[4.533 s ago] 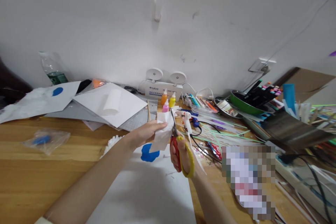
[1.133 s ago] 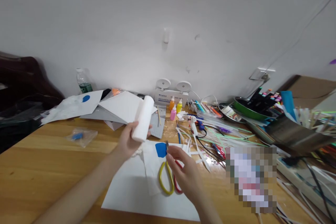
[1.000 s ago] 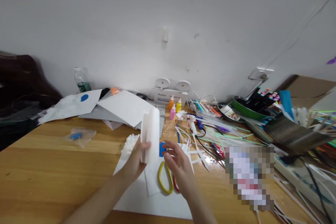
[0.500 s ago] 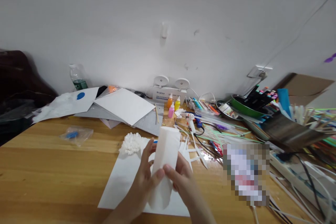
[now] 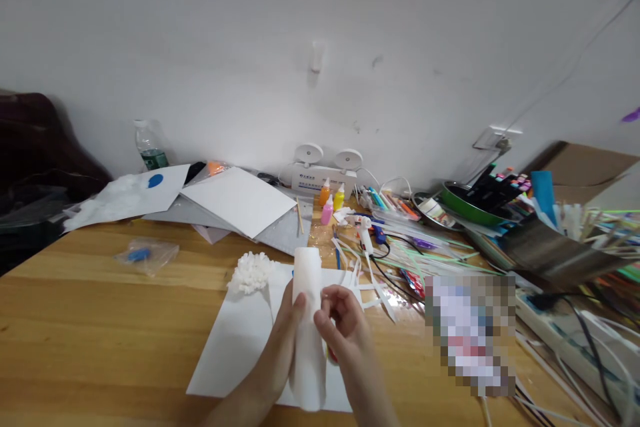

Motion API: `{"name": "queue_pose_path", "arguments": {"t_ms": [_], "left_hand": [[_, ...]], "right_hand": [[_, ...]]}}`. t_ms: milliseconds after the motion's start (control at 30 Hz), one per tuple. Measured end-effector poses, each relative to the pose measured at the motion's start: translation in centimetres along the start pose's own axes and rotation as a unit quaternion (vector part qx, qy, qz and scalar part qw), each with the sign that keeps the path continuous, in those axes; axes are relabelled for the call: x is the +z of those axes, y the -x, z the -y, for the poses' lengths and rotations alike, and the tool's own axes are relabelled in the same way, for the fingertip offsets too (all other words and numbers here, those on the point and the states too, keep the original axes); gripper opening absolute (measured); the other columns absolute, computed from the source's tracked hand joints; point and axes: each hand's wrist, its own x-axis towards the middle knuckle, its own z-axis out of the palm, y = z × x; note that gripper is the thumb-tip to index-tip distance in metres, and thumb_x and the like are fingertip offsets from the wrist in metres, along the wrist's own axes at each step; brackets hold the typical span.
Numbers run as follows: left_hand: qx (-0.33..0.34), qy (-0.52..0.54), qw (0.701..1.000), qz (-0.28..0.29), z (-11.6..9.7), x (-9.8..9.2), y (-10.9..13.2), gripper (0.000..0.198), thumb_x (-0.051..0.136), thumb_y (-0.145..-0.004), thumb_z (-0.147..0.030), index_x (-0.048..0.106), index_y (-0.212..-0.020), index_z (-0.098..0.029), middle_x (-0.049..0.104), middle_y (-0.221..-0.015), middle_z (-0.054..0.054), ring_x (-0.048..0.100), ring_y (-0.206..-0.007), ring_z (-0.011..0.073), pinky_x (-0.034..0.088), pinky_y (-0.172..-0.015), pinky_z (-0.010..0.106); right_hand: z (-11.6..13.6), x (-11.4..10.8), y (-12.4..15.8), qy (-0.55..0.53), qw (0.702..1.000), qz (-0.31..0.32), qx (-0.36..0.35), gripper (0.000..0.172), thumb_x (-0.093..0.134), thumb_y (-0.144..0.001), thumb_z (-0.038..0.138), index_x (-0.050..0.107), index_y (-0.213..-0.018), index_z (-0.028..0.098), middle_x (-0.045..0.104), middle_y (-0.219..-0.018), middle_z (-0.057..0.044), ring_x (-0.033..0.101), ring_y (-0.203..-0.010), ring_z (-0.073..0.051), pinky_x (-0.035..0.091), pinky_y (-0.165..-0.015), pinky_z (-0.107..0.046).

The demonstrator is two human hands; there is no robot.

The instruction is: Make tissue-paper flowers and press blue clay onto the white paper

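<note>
A roll of white paper [image 5: 307,327] stands tilted toward me over the sheets on the table. My left hand [image 5: 283,340] is wrapped around its left side, thumb lying along the front. At the roll's right edge is my right hand [image 5: 345,327], fingers curled and thumb close to the paper; what they pinch, if anything, is hidden. A small red and yellow thing [image 5: 332,354] peeks out between the roll and my right palm, too covered to name. Below lies a white paper sheet [image 5: 230,353], with a heap of small white pieces [image 5: 251,272] at its upper left.
White paper strips [image 5: 377,293] and a glue gun [image 5: 365,233] lie to the right, among cords. Small paint bottles [image 5: 327,210] stand behind. A blurred-out object [image 5: 470,333] and a power strip [image 5: 550,333] are at right; a plastic bag [image 5: 150,257] is at left.
The roll has turned more upright and looks narrower. My right hand has shifted from gripping its side and front to curled fingers at its right edge. My left thumb has moved up the roll.
</note>
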Motion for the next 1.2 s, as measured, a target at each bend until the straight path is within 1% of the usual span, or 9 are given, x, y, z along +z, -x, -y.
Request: {"name": "queue_pose_path", "arguments": {"t_ms": [100,233,367,500,667,867,967,1033,1200], "left_hand": [[-0.028,-0.003,0.999,0.015,0.3,0.1,0.0,0.05,0.045,-0.075,-0.054,0.048,-0.112,-0.02,0.063,-0.088,0.007,0.059,-0.054,0.015,0.044,-0.043,0.024],[0.024,-0.035,0.999,0.005,0.1,0.0,0.1,0.046,0.054,-0.074,-0.044,0.045,-0.114,-0.024,0.063,-0.093,0.005,0.061,-0.067,0.0173,0.047,-0.051,0.025],[0.048,-0.078,0.996,-0.011,-0.4,-0.5,-0.1,0.046,0.066,-0.065,-0.037,0.05,-0.104,-0.018,0.063,-0.093,0.007,0.06,-0.08,0.0205,0.048,-0.068,0.027],[0.049,-0.1,0.993,-0.035,-0.6,-0.9,-0.2,0.052,0.071,-0.058,-0.037,0.049,-0.102,-0.018,0.064,-0.085,0.006,0.061,-0.078,0.0224,0.048,-0.067,0.03],[0.074,-0.1,0.991,-0.055,-1.0,-0.8,-0.1,0.059,0.073,-0.054,-0.037,0.047,-0.105,-0.021,0.064,-0.088,0.005,0.06,-0.081,0.023,0.048,-0.068,0.031],[-0.049,0.031,0.998,0.005,-0.8,-1.1,0.5,0.054,0.063,-0.066,-0.044,0.05,-0.111,-0.018,0.067,-0.092,0.01,0.061,-0.087,0.0259,0.046,-0.076,0.036],[-0.096,0.073,0.992,0.045,-0.6,-1.6,0.5,0.056,0.059,-0.068,-0.049,0.054,-0.109,-0.011,0.067,-0.089,0.014,0.061,-0.089,0.0288,0.045,-0.079,0.039],[-0.073,0.076,0.992,0.068,-0.6,-1.7,0.5,0.056,0.062,-0.066,-0.046,0.055,-0.109,-0.01,0.067,-0.088,0.014,0.06,-0.089,0.0293,0.044,-0.08,0.038],[0.001,0.028,0.996,0.09,-0.5,-1.4,0.7,0.061,0.069,-0.062,-0.039,0.05,-0.115,-0.016,0.067,-0.089,0.011,0.06,-0.088,0.0271,0.044,-0.078,0.035]], "right_hand": [[-0.4,-0.5,-0.7,-0.047,0.997,0.014,0.067,0.029,0.064,-0.068,0.042,0.049,-0.078,0.019,0.038,-0.058,0.006,0.041,-0.05,-0.009,0.037,-0.047,-0.02],[-0.8,-1.2,-1.0,-0.115,0.982,0.057,0.141,0.034,0.062,-0.066,0.049,0.047,-0.08,0.021,0.042,-0.056,0.007,0.036,-0.038,-0.006,0.03,-0.037,-0.017],[-1.1,-1.9,-0.3,-0.189,0.955,0.112,0.2,0.043,0.057,-0.067,0.055,0.052,-0.092,0.02,0.058,-0.063,-0.001,0.053,-0.048,-0.015,0.04,-0.043,-0.023],[-1.3,-2.3,0.7,-0.213,0.936,0.116,0.256,0.047,0.055,-0.067,0.056,0.061,-0.088,0.015,0.065,-0.064,-0.009,0.063,-0.064,-0.025,0.048,-0.055,-0.034],[-1.2,-2.3,1.0,-0.246,0.942,0.039,0.223,0.041,0.062,-0.065,0.046,0.063,-0.092,0.015,0.069,-0.071,-0.01,0.065,-0.074,-0.029,0.05,-0.064,-0.039],[-0.6,-2.5,1.1,-0.273,0.941,0.007,0.2,0.048,0.053,-0.072,0.052,0.06,-0.105,0.017,0.067,-0.096,-0.01,0.06,-0.093,-0.028,0.049,-0.075,-0.041],[-0.1,-2.1,1.4,-0.32,0.921,0.031,0.22,0.054,0.045,-0.074,0.06,0.064,-0.101,0.016,0.068,-0.093,-0.01,0.058,-0.098,-0.028,0.046,-0.082,-0.041],[0.3,-1.9,1.3,-0.337,0.913,0.052,0.223,0.06,0.039,-0.074,0.064,0.067,-0.095,0.016,0.069,-0.087,-0.011,0.057,-0.099,-0.028,0.044,-0.084,-0.041],[-0.5,-2.0,0.1,-0.257,0.949,0.082,0.161,0.063,0.03,-0.075,0.068,0.07,-0.082,0.019,0.07,-0.077,-0.009,0.058,-0.095,-0.027,0.046,-0.081,-0.043]]}}
